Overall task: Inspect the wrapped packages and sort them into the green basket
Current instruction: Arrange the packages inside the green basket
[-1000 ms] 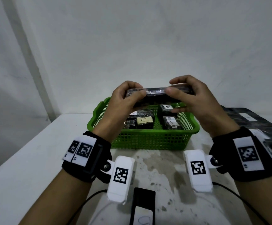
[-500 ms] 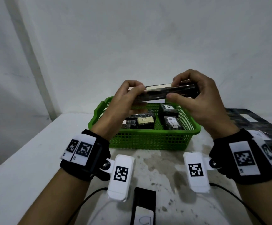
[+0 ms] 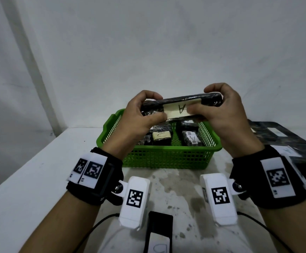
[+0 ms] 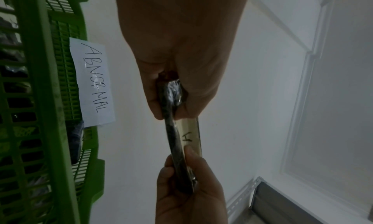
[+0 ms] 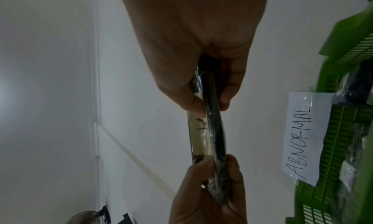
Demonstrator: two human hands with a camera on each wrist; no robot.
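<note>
A flat black wrapped package [image 3: 182,106] with a cream label marked "A" is held in the air above the green basket [image 3: 166,156]. My left hand [image 3: 141,115] pinches its left end and my right hand [image 3: 219,110] pinches its right end. The left wrist view shows the package [image 4: 175,141] edge-on between my left hand [image 4: 171,90] and my right hand [image 4: 189,184]. In the right wrist view the package [image 5: 212,131] runs from my right hand [image 5: 201,83] to my left hand [image 5: 210,187]. Several wrapped packages [image 3: 162,136] lie in the basket.
A paper label reading "ABNORMAL" [image 4: 93,82] hangs on the basket's far wall. More black wrapped packages [image 3: 283,136] lie on the table at the right. A black device with a white label [image 3: 158,232] lies at the near table edge. A white wall stands behind the basket.
Both hands have turned the package so that its cream "A" label now faces me, where before I saw mostly its black edge. The hands stay above the basket.
</note>
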